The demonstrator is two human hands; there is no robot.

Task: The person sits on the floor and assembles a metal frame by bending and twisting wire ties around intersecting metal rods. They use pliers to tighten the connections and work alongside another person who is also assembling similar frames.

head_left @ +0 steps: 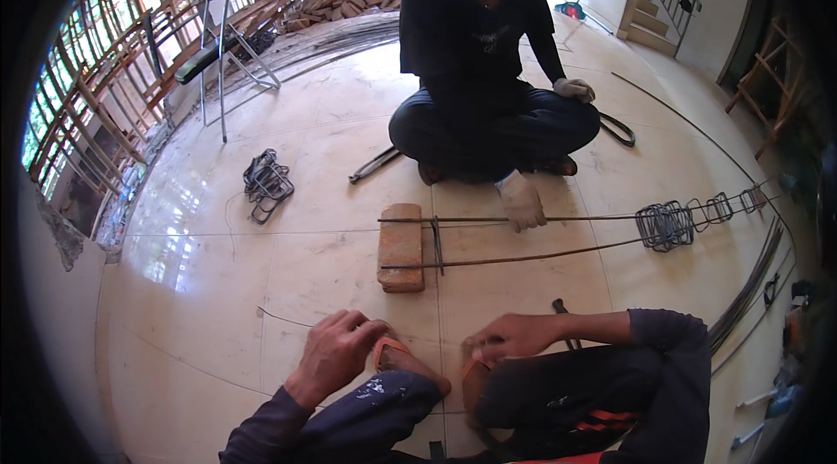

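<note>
My left hand [336, 351] is closed, its fingers bent beside the orange sandal [390, 348] on my left foot. A thin wire [283, 318] runs over the floor up to that hand; whether the fingers grip it cannot be seen. My right hand [510, 338] is curled just above my other sandal, and what its fingers hold, if anything, is hidden. Beyond my hands, two long steel bars [558, 250] rest with their left ends on a brick [401, 246]. A rectangular stirrup [438, 246] stands around them near the brick, and bunched stirrups [664, 227] hang farther right.
Across from me a person [488, 54] sits cross-legged, one gloved hand [521, 203] on the far bar. More stirrups [268, 185] lie at left, near a folding chair [222, 54]. A dark tool [565, 318] lies behind my right forearm. Loose rods [750, 290] lie at right.
</note>
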